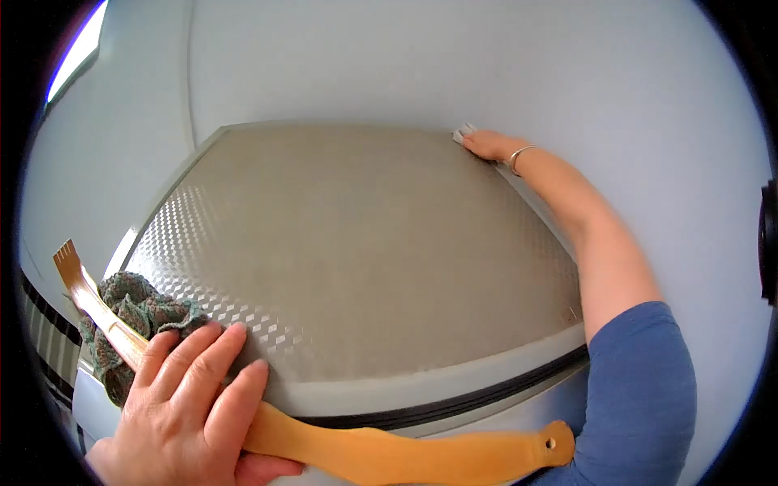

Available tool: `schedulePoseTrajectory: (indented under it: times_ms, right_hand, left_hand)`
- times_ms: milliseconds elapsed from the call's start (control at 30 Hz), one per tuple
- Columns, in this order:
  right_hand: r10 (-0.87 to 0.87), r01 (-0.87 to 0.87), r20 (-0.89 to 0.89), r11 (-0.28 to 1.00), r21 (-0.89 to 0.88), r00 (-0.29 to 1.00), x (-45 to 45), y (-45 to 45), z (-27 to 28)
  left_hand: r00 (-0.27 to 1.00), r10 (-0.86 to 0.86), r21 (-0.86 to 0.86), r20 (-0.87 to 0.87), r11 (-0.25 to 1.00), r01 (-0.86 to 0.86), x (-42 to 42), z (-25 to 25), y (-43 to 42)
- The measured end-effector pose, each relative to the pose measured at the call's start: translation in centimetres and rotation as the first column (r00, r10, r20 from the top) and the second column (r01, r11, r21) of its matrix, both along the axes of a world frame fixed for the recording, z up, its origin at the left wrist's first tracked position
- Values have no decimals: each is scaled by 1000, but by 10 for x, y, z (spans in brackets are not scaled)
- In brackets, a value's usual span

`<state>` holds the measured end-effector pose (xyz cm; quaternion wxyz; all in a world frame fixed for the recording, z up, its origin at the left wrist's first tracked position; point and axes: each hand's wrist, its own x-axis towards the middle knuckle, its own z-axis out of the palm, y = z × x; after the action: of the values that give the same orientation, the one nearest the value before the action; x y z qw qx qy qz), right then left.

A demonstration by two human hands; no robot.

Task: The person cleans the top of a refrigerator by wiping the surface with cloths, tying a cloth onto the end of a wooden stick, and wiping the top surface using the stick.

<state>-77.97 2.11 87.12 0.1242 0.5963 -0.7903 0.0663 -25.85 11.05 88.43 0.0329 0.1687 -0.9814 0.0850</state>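
Before me I see a pale wall point(421, 65) with a thin vertical line point(189, 81) down it; high on my left glows a bright window point(79, 53), a striped surface point(50, 340) below.

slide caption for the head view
Left hand grips a wooden back scratcher; right hand holds something pale at the far corner of the patterned top.

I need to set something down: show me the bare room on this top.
Free: the broad middle of the top, between the left hand, the wall behind and the right arm. Crowded: the near left corner, with cloth, scratcher and left hand; the far right corner, at the right hand.
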Motion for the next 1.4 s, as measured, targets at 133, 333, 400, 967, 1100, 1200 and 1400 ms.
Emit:
schedulePoseTrajectory:
  times_ms: [133,333,400,967,1100,1200,1400]
  right_hand:
    - [86,-45,-119,949,312,989,21,19,22]
    - [65,-130,214,943,305,975,10,21,23]
    - [-130,37,181,896,442,975,8,-10,18]
    - [341,-301,-150,924,237,928,-2,-83,-4]
    - [164,-236,242,922,306,956,62,-67,2]
    - [408,-545,442,802,244,798,148,-79,15]
    - [446,-515,279,814,269,850,171,-54,26]
  left_hand:
    - [999,4,27,-47,1000,-3,2,-1,-4]
    - [998,-11,-3,-62,1000,11,1,-3,-2]
    - [997,-23,0,-70,1000,23,1,-4,-3]
    - [991,3,34,-136,999,1,-2,4,5]
    - [993,-89,-11,-74,996,88,-4,0,-4]
    - [990,-104,-9,-92,995,104,-5,1,-4]
    - [985,-110,-1,-131,994,111,-1,-2,-7]
